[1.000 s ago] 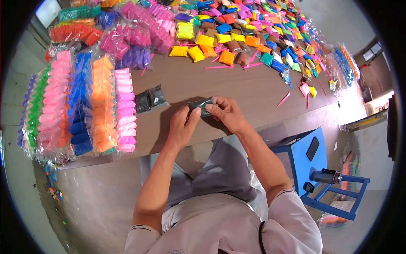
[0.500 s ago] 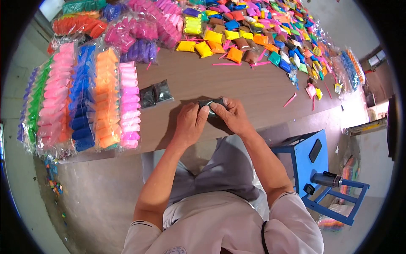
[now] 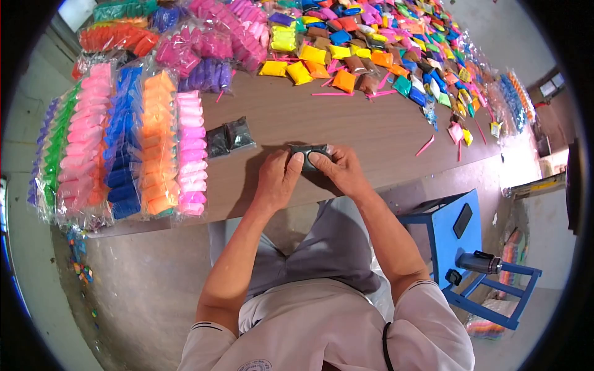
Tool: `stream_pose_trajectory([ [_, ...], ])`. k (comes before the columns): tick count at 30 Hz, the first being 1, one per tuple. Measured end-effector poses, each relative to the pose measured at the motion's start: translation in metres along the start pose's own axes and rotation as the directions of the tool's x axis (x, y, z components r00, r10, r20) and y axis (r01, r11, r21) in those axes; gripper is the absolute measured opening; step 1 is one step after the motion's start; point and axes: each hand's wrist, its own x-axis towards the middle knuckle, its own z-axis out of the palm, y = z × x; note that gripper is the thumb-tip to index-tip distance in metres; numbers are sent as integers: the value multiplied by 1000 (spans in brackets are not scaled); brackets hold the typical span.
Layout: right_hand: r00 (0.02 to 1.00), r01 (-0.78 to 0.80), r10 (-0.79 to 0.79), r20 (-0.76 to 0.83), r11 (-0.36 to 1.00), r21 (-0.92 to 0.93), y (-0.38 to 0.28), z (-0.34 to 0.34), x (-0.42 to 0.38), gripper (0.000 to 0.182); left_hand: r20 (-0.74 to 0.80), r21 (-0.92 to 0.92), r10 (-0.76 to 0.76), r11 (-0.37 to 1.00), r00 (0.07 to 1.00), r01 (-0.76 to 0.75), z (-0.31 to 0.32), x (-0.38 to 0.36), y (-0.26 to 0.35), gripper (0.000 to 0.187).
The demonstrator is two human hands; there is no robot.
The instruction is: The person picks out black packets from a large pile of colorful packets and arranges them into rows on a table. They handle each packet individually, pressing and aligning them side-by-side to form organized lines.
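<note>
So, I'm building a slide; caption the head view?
Both hands hold a dark packet at a table heaped with colourful packets.

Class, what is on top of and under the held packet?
The left hand and right hand each rest a thumb on the packet. Whatever lies beneath is covered and cannot be seen.

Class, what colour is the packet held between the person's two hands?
The packet looks black or very dark grey; the head view shows it best.

1. blue stool point(image 3: 442, 238) off to the right, phone point(image 3: 462, 221) lying on top
2. dark bottle point(image 3: 479, 263) on it too
3. big messy heap of colorful packets point(image 3: 340, 37) across the desk's point(image 3: 278, 111) far side
</note>
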Motion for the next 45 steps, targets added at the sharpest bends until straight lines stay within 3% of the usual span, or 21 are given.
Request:
stream_pose_trajectory([
  [4,997,-66,61,43,992,109,-10,-9,0,26,21,-87,-65,994,998,67,-1,0,-1,47],
  [6,980,-104,103,168,995,-3,-12,-16,0,29,7,-97,-45,994,999,45,-2,0,0,48],
  [10,982,-33,31,184,999,3,-5,-13,3,24,-10,-113,-27,993,1000,26,-2,0,0,51],
  [12,979,-34,59,196,992,-125,-6,-13,5,23,-8,-148,-65,987,998,63,-3,-1,2,53],
  [13,979,-35,59,195,992,-124,-8,-13,6,23,-3,-183,-102,978,995,100,-4,-1,3,54],
  [15,956,-210,236,175,965,-153,-13,-11,8,27,-10,-172,-112,979,994,109,-2,-2,1,55],
  [19,970,-198,215,117,970,-141,-11,-4,4,28,-36,-160,-96,983,995,89,0,0,1,57],
  [21,996,-75,74,40,997,31,-6,0,4,24,-38,-219,-106,971,994,96,-1,0,9,57],
  [23,996,-84,83,20,996,38,-9,2,3,23,-35,-277,-118,955,992,104,0,1,10,57],
  [25,996,-92,92,3,995,48,-11,3,2,22,-5,-106,-86,991,996,85,-2,1,6,54],
  [28,993,-118,118,15,993,0,-9,4,3,21,-41,-137,-6,991,999,0,1,2,11,51],
  [32,995,-22,22,-95,1000,8,1,7,2,18,-27,-97,-19,995,999,16,0,2,9,46],
  [35,986,42,-36,-166,998,35,2,13,0,15,50,19,-92,996,994,91,-2,1,10,41],
  [36,979,74,-58,-196,994,75,2,15,0,14,7,90,7,996,1000,-8,3,1,9,38],
  [37,979,74,-58,-196,994,75,3,13,0,14,-28,164,109,981,994,-103,5,0,7,35],
  [40,990,77,-51,-132,976,205,-6,11,0,12,69,164,108,979,992,-118,2,-1,4,30],
  [43,989,-40,60,-133,988,152,-18,9,0,12,52,64,25,998,998,-28,1,-1,9,29],
  [45,995,-91,92,-30,996,22,-6,5,8,11,46,79,55,995,997,-59,0,-2,8,29],
])
